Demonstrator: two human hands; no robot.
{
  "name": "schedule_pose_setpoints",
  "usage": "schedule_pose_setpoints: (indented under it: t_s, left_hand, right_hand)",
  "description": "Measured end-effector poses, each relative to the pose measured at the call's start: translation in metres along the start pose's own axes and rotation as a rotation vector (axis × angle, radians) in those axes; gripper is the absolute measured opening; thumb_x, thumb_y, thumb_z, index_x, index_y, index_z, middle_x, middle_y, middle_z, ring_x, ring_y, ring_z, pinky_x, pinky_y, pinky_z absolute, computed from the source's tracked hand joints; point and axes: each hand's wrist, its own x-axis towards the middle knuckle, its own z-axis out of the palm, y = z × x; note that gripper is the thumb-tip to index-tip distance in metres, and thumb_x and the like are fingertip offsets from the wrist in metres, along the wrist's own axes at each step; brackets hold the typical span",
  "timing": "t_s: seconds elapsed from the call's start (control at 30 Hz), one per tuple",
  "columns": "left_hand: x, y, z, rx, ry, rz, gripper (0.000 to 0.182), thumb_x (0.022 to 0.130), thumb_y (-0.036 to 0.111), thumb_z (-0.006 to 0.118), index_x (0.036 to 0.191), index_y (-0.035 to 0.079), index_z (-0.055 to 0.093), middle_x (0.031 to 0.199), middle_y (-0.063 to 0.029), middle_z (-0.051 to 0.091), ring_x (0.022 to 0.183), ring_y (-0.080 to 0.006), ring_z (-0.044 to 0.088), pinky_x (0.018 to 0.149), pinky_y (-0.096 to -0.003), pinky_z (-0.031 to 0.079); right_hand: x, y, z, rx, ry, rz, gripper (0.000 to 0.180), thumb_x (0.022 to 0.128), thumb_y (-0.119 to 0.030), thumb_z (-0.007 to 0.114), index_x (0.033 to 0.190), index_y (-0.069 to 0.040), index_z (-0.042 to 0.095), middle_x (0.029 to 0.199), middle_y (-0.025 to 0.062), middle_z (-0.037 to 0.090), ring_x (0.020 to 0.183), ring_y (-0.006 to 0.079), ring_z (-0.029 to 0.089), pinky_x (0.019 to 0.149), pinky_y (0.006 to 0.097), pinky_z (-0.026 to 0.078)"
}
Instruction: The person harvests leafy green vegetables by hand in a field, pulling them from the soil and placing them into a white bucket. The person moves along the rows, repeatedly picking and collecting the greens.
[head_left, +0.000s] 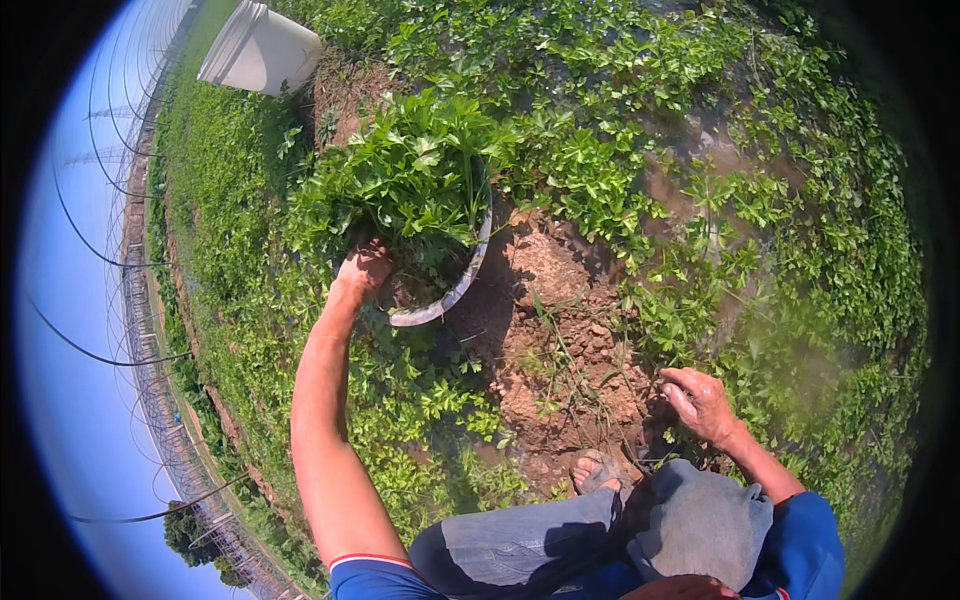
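My left hand (365, 270) reaches to the near left side of a round tub with a pale rim (469, 277). Its fingers disappear among cut leafy greens (420, 172), parsley or celery by the leaf shape; whether they grip stems or the rim is hidden. The greens are heaped above the tub's edge. Lower right, my right hand (699, 405) hovers beside low plants of the same kind (675, 330). It looks wet or muddy, its fingers are loosely bent with the thumb apart, and no object shows in it.
A white plastic bucket (262, 49) stands tilted in view beyond the tub. Cloddy brown soil (570, 330) with loose grass stalks (574, 360) runs between the plant beds. My sandalled foot (596, 472) rests on it. Metal hoops (97, 360) line the field's left side.
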Motion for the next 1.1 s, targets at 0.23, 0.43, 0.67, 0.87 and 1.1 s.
schedule_pose_setpoints:
  t_s: [0.23, 0.43, 0.67, 0.87, 1.1]
  left_hand:
    - [-0.043, 0.006, -0.021, -0.089, 0.078, -0.064, 0.027, 0.083, 0.016, 0.051, 0.103, 0.007, 0.068, 0.120, -0.0138, 0.064, 0.124, -0.0283, 0.052, 0.109, -0.0407, 0.037]
    - [-0.125, 0.019, -0.066, 0.087, 0.554, 0.004, 0.041, 0.082, 0.010, 0.053, 0.123, 0.009, 0.056, 0.143, -0.0112, 0.044, 0.139, -0.0287, 0.033, 0.118, -0.0512, 0.013]
    - [-0.117, 0.000, -0.038, -0.999, 0.620, -0.741, 0.060, 0.095, 0.042, 0.046, 0.130, -0.007, 0.044, 0.134, -0.0321, 0.042, 0.124, -0.0448, 0.043, 0.102, -0.0479, 0.039]
    - [0.012, 0.022, -0.030, -1.033, 0.492, -0.927, 0.088, 0.090, 0.064, 0.039, 0.146, -0.002, 0.027, 0.152, -0.0294, 0.020, 0.140, -0.0480, 0.022, 0.110, -0.0582, 0.027]
    - [0.060, 0.015, -0.034, -0.977, 0.348, -0.926, 0.080, 0.086, 0.055, 0.048, 0.149, 0.009, 0.030, 0.155, -0.0267, 0.016, 0.140, -0.0478, 0.022, 0.107, -0.0606, 0.030]
  right_hand:
    - [0.020, -0.016, 0.019, 0.107, -0.030, -0.052, 0.022, 0.086, -0.010, 0.063, 0.107, -0.002, 0.065, 0.086, 0.0160, 0.067, 0.077, 0.0327, 0.065, 0.069, 0.0386, 0.052]
    - [0.034, -0.025, 0.033, 0.138, -0.096, -0.044, 0.021, 0.087, -0.008, 0.062, 0.107, -0.001, 0.065, 0.086, 0.0162, 0.067, 0.077, 0.0305, 0.067, 0.068, 0.0366, 0.052]
    - [0.029, -0.025, 0.043, 0.151, -0.116, -0.020, 0.020, 0.089, -0.009, 0.060, 0.107, 0.000, 0.065, 0.093, 0.0183, 0.069, 0.083, 0.0314, 0.068, 0.074, 0.0363, 0.053]
    - [0.015, -0.028, 0.047, 0.170, -0.141, 0.027, 0.023, 0.088, -0.012, 0.061, 0.107, 0.001, 0.066, 0.093, 0.0190, 0.069, 0.084, 0.0318, 0.069, 0.074, 0.0364, 0.053]
    - [0.016, -0.029, 0.046, 0.208, -0.082, 0.069, 0.023, 0.088, -0.016, 0.062, 0.104, -0.001, 0.067, 0.089, 0.0180, 0.069, 0.080, 0.0316, 0.069, 0.071, 0.0367, 0.054]
